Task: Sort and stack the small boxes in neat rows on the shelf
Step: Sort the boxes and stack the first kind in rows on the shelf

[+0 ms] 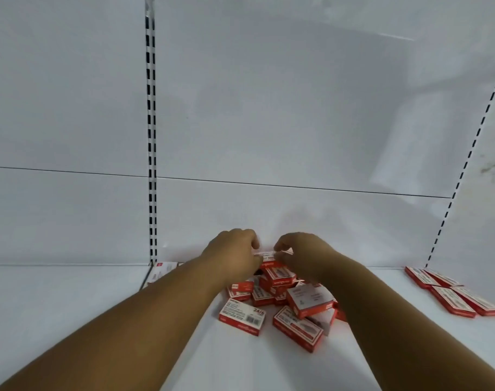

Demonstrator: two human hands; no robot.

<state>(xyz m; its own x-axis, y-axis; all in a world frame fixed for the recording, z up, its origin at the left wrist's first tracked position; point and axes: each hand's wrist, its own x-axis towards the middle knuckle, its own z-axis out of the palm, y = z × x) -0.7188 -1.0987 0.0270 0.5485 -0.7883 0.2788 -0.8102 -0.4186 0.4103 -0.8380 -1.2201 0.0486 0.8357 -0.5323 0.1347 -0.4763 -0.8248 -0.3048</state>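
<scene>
A loose heap of small red-and-white boxes [283,300] lies on the white shelf [71,300], just ahead of me. Both my arms reach over it toward the back of the shelf. My left hand [235,249] and my right hand [302,249] have curled fingers and together pinch one small red-and-white box [267,255] by its two ends, above the far side of the heap. Most of that box is hidden by my fingers.
Several flat red boxes [452,294] lie side by side in rows at the shelf's right. Another box [161,270] sits by the slotted upright [151,136] at the left. The white back panel [268,108] rises right behind the heap.
</scene>
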